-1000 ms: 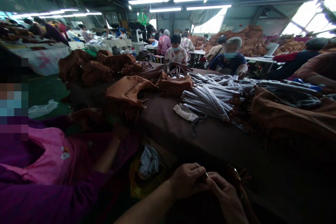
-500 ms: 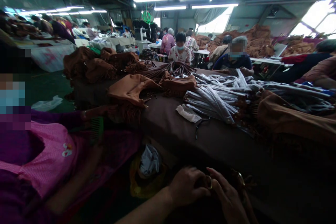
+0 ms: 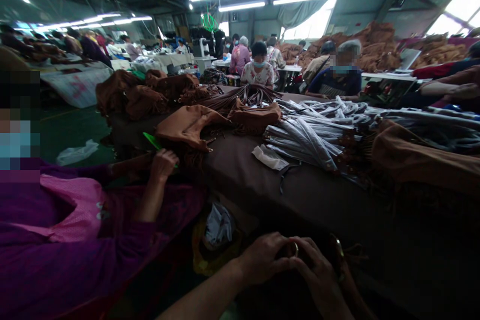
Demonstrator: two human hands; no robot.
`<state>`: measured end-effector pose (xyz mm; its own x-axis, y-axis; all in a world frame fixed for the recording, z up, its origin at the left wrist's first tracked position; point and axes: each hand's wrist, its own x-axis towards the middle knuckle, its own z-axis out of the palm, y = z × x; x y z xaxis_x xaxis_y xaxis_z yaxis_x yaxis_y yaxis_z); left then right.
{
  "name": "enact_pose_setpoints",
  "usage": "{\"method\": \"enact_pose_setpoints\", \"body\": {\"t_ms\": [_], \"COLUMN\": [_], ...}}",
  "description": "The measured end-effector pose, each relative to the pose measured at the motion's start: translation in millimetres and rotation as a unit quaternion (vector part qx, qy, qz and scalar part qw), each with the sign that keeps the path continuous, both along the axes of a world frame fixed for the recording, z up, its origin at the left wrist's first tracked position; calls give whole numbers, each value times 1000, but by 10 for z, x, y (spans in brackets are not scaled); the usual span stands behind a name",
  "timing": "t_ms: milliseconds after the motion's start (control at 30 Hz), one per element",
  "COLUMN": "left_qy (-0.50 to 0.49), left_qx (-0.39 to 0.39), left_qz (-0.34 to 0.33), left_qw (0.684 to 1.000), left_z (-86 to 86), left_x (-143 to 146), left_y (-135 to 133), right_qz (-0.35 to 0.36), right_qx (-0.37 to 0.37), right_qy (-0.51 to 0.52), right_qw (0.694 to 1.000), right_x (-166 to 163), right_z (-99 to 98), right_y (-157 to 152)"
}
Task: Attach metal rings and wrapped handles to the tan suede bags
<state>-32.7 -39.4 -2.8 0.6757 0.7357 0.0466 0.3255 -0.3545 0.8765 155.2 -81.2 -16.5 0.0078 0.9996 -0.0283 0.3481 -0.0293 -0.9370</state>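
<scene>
Fingers of left hand & right hand close on small gold metal ring, pinched btwn the 2, low at near edge of dark brown worktop; co-worker's hand grips green plastic tool.

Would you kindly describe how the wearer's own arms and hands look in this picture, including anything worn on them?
Both are bare. The left hand has no glove, and its forearm is uncovered down to the bottom edge, with no sleeve, watch or bracelet in view. The right hand is gloveless too; only its wrist shows, also uncovered. The dim light hides finer details such as the nails.
</scene>
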Motion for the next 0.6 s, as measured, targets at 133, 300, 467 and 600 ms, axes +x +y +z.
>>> {"method": "enact_pose_setpoints", "body": {"t_ms": [133,300,467,600], "left_qy": [11,7,-5,-2], "left_qx": [-16,-53,-100,-119], "left_qz": [-16,-18,-5,-4], "left_qw": [1000,998,995,993], "left_z": [-48,-120,-160,-193], "left_x": [4,6,6,5], "left_y": [3,3,-13,-11], "right_qz": [30,37,11,8], "right_qx": [-79,-160,-192,-207], "right_qy": [67,158,230,259], "right_qw": [994,974,954,943], "right_x": [19,-3,-77,-111], "right_z": [176,248,158,182], "right_y": [73,139,123,111]}}
